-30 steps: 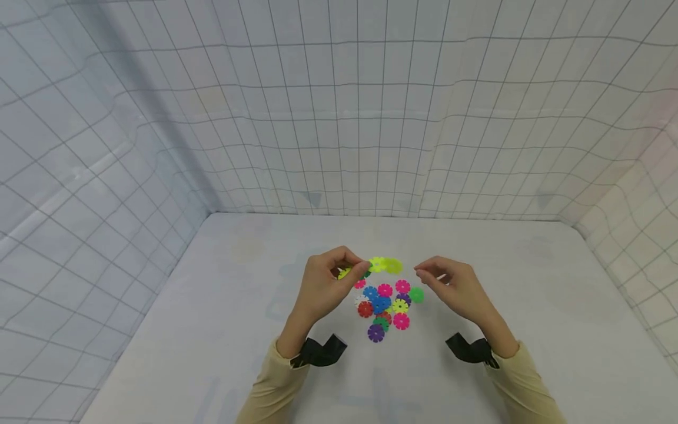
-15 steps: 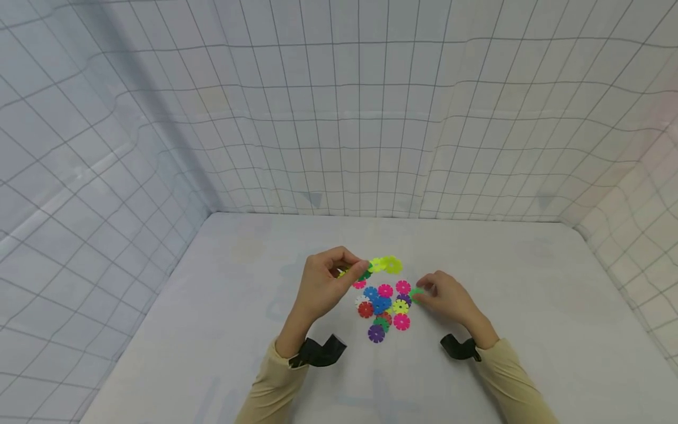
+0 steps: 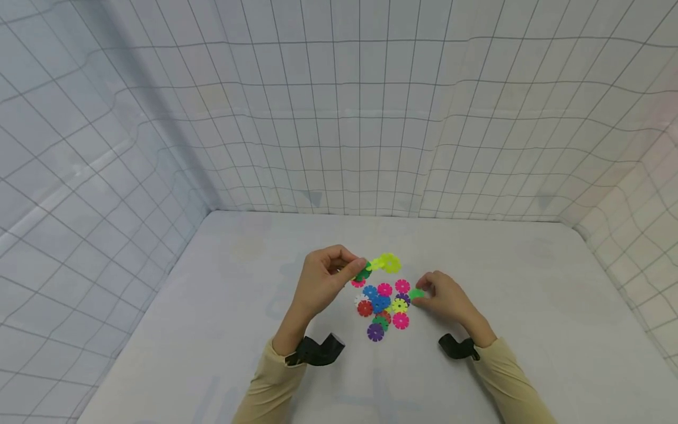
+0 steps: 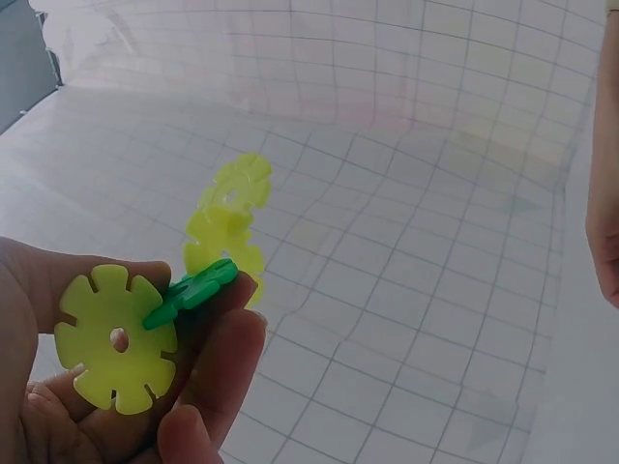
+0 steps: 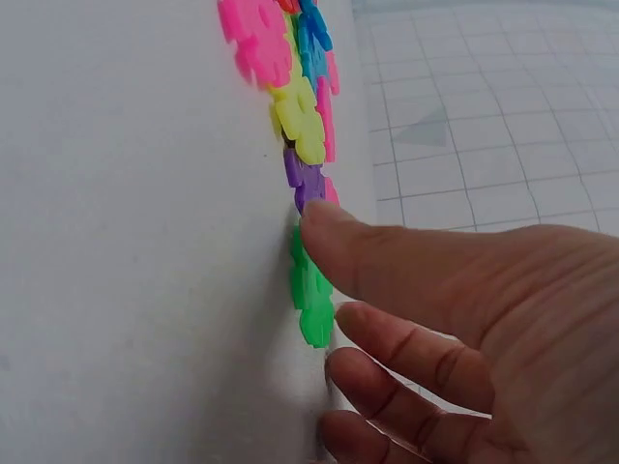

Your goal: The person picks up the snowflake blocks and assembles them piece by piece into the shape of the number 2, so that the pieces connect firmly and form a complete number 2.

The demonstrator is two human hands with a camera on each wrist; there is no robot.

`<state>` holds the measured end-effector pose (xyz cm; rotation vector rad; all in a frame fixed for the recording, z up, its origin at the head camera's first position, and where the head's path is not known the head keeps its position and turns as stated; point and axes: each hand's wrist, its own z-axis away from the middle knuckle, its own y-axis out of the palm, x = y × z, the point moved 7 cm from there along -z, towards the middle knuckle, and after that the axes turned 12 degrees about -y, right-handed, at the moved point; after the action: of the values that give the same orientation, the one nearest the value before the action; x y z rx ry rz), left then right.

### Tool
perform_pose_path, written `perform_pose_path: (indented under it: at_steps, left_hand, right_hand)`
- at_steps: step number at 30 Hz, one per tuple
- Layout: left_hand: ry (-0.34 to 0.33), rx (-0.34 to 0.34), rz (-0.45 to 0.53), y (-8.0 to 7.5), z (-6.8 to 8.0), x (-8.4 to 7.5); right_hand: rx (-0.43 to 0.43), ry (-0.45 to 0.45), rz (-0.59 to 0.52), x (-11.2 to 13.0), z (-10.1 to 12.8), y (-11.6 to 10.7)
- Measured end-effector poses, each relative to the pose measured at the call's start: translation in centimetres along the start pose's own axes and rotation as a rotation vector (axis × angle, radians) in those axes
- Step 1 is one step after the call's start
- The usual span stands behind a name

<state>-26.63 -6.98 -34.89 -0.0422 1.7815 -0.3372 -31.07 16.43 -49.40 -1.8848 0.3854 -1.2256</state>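
Observation:
My left hand pinches a chain of slotted plastic snowflake discs, raised above the table. In the left wrist view, a yellow disc lies over the palm, joined to a green disc between thumb and fingers. Beyond it, more yellow discs stick out past the fingertips. Down at the table's pile, my right hand has thumb and fingers curved about a bright green snowflake disc. The thumb tip is at its upper edge, by a purple disc; the index fingertip is near its lower end.
Loose snowflake discs lie clustered on the white table: blue, red, pink, yellow and purple ones, some overlapping. Grid-patterned curtains stand behind and along both sides.
My right hand has come down and left from the air to the bright green disc at the pile's right side. The left hand keeps its chain, turning it slightly so the green disc shows more.

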Motion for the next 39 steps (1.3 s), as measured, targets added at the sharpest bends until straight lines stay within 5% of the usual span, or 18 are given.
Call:
perform_pose_path:
  at_steps: [26, 35, 39]
  left_hand:
    - [0.015, -0.006, 0.037, -0.3, 0.3, -0.4]
    - [0.131, -0.018, -0.018, -0.4, 1.4, -4.2]
    - [0.149, -0.037, -0.035, -0.5, 1.6, -4.7]
  right_hand:
    - [0.036, 0.073, -0.062, 0.0, 0.5, -0.1]
    - [0.035, 0.057, -0.07, 0.0, 0.5, -0.1]
    - [0.038, 0.022, -0.067, 0.2, 0.5, -0.1]
